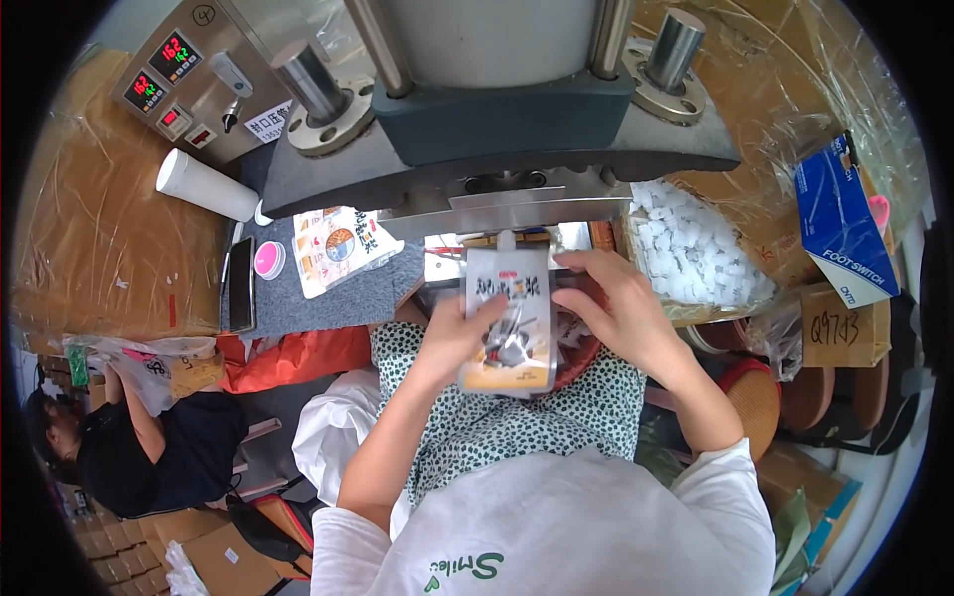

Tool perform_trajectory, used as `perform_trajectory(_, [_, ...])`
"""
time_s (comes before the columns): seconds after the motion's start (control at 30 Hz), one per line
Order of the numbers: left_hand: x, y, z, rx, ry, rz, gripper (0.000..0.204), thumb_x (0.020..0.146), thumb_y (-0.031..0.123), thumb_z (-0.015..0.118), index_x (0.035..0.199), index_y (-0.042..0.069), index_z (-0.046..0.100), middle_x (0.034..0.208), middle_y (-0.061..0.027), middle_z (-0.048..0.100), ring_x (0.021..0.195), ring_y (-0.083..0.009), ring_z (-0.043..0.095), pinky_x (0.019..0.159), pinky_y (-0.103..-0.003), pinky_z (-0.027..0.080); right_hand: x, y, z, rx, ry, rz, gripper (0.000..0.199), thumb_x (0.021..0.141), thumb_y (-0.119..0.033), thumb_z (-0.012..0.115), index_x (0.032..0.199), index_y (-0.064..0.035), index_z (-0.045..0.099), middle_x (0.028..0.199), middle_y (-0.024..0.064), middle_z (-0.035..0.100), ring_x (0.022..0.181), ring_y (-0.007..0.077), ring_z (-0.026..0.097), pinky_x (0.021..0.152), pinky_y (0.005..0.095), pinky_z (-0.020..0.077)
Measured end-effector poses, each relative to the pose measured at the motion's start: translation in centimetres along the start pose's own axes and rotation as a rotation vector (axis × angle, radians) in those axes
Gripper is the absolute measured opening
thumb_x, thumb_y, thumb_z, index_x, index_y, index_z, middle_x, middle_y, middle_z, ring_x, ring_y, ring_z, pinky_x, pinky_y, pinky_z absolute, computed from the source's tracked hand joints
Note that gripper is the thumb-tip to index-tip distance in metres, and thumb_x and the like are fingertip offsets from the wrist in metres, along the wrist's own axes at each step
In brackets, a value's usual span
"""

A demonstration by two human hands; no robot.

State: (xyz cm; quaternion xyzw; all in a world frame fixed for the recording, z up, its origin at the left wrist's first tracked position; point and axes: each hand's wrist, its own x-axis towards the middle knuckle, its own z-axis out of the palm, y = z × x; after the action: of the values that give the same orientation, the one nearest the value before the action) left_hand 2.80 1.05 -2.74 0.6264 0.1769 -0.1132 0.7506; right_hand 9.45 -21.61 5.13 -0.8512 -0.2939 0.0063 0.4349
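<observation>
A printed spouted pouch (509,318), grey above and tan below, stands upright in front of me with its white spout just under the grey sealing machine (497,139). My left hand (459,333) grips the pouch's left edge with the thumb across its front. My right hand (616,303) holds the pouch's upper right edge, fingers bent behind it. Both forearms rise from my white sleeves over a dotted apron.
A second printed pouch (336,248), a pink round lid (268,259), a dark phone (240,283) and a white roll (207,185) lie on the grey mat at left. A bag of white caps (696,253) sits right. Another person (149,437) in black sits lower left.
</observation>
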Motion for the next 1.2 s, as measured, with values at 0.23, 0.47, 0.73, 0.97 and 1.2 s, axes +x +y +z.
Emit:
perform_trajectory(0.23, [1.5, 1.0, -0.8, 0.207, 0.084, 0.032, 0.03, 0.102, 0.024, 0.068, 0.111, -0.005, 0.072, 0.099, -0.0106, 0.075, 0.089, -0.0136, 0.069, 0.078, -0.03, 0.055, -1.1, 4.1, -4.5, -0.697, 0.248, 0.219, 0.029, 0.086, -0.009, 0.076, 0.113, -0.0013, 0.07, 0.106, 0.0193, 0.074, 0.099, 0.0389, 0.07, 0.084, 0.045, 0.0551])
perform_trajectory(0.47, [3.8, -1.4, -11.2, 1.532, 0.734, 0.531, 0.071, 0.095, 0.041, 0.069, 0.148, -0.001, 0.046, 0.154, -0.0301, 0.043, 0.145, -0.0493, 0.037, 0.117, -0.064, 0.026, -0.7, 6.5, -4.1, -0.58, 0.073, 0.142, 0.024, 0.086, -0.004, 0.071, 0.109, 0.0007, 0.067, 0.103, 0.0215, 0.071, 0.097, 0.0413, 0.068, 0.085, 0.0497, 0.0533])
perform_trajectory(0.73, [-4.0, -0.4, -8.4, 1.101, 0.699, 0.638, 0.016, 0.085, -0.001, 0.069, 0.101, -0.002, 0.071, 0.091, -0.0192, 0.07, 0.079, -0.0396, 0.068, 0.071, -0.043, 0.053, -0.6, 1.6, -4.5, 0.161, 0.074, 0.248, 0.032, 0.091, -0.003, 0.072, 0.122, 0.0012, 0.068, 0.102, 0.0104, 0.076, 0.092, 0.0169, 0.071, 0.086, 0.0312, 0.0552])
perform_trajectory(0.97, [-7.6, 3.3, -2.2, 1.117, 0.601, 0.767, 0.04, 0.072, -0.012, 0.06, 0.107, 0.004, 0.072, 0.102, -0.0151, 0.073, 0.092, -0.0349, 0.071, 0.081, -0.042, 0.056, 1.1, -1.7, 3.2, 0.377, -0.046, -0.09, 0.022, 0.094, -0.015, 0.072, 0.114, -0.0043, 0.068, 0.112, 0.0107, 0.072, 0.103, 0.031, 0.07, 0.098, 0.0405, 0.0506])
perform_trajectory(1.2, [-6.2, 1.5, -0.5, 0.854, 0.246, 0.697, 0.013, 0.09, 0.0, 0.069, 0.102, -0.002, 0.073, 0.09, -0.0178, 0.073, 0.078, -0.0333, 0.072, 0.068, -0.036, 0.055, 0.5, -0.8, 4.1, 0.416, -0.252, -0.036, 0.034, 0.1, -0.009, 0.065, 0.132, -0.0032, 0.056, 0.125, 0.0121, 0.073, 0.112, 0.0199, 0.07, 0.093, 0.034, 0.0555])
